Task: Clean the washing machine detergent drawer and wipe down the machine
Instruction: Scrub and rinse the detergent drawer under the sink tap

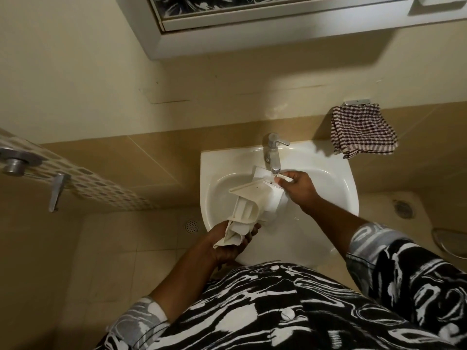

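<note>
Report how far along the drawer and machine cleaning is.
Done: the white plastic detergent drawer is out and over the white ceramic sink. In hand: the left hand grips its near end; the right hand holds a thin white tool at its far end under the chrome tap. Left: refitting it and wiping the machine, which is not in view.

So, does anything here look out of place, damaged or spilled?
Nothing serious. The left hand grips the detergent drawer over the sink, and the right hand pinches a thin white tool at the tap. Only the checked cloth hangs bunched and crooked on its holder.
</note>
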